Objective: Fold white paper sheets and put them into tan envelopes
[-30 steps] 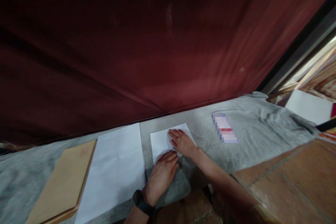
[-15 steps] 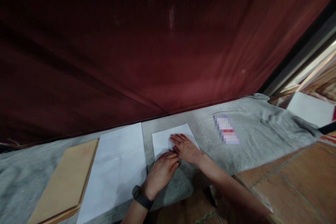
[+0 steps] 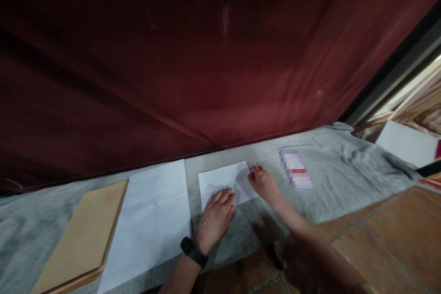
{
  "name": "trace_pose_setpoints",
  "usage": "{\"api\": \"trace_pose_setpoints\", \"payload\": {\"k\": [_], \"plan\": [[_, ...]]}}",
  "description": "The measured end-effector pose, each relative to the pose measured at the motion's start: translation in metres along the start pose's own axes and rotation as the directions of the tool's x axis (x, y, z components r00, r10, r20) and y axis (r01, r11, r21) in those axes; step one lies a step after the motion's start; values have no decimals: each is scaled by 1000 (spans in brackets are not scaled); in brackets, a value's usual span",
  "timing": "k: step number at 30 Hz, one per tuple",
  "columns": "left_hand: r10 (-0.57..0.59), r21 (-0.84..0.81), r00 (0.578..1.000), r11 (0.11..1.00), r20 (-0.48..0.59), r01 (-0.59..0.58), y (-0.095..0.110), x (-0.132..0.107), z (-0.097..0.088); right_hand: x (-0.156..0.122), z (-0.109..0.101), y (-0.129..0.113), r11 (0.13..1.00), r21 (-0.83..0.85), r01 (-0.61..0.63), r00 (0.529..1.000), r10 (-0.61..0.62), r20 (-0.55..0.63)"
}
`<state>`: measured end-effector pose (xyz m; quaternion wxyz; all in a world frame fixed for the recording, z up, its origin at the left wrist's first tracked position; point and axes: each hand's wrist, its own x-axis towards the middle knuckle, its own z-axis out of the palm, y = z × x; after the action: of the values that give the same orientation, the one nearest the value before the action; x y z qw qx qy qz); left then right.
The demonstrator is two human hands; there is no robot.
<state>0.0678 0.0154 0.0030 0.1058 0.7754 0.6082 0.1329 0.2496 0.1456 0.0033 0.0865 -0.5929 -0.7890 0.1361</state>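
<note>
- The small white paper (image 3: 223, 178) lies flat on the grey cloth (image 3: 344, 170), about midway along its length, set in from the cloth's far edge.
- The left hand (image 3: 218, 211) rests palm down over the paper's near left part, fingers stretched out and close together; a black wristband (image 3: 194, 251) circles that wrist.
- The right hand (image 3: 263, 181) is at the paper's right edge, close to its far right corner, with the fingers curled; I cannot tell from this angle whether they pinch the edge or only touch it.
- Just left of the small paper, a larger white sheet (image 3: 151, 220) with faint creases reaches from near the cloth's far edge toward its near edge.
- Beside that sheet, toward the cloth's left end, lies a stack of brown envelopes (image 3: 86, 229).
- Right of the right hand, apart from it, a pixelated lilac-and-pink strip (image 3: 296, 170) lies slanted.
- A dark red curtain (image 3: 220, 78) rises along the cloth's far edge; brown floor tiles (image 3: 389, 234) show beyond its near edge.
</note>
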Motion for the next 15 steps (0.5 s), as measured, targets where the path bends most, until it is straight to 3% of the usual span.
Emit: {"api": "trace_pose_setpoints", "payload": {"k": [7, 15], "plan": [[-116, 58, 992, 991, -59, 119, -4, 20, 11, 1, 1, -2, 1000, 5, -5, 1000, 5, 19], [-141, 79, 973, 984, -182, 157, -18, 28, 32, 2, 8, 6, 998, 58, 2, 1000, -3, 17]]}}
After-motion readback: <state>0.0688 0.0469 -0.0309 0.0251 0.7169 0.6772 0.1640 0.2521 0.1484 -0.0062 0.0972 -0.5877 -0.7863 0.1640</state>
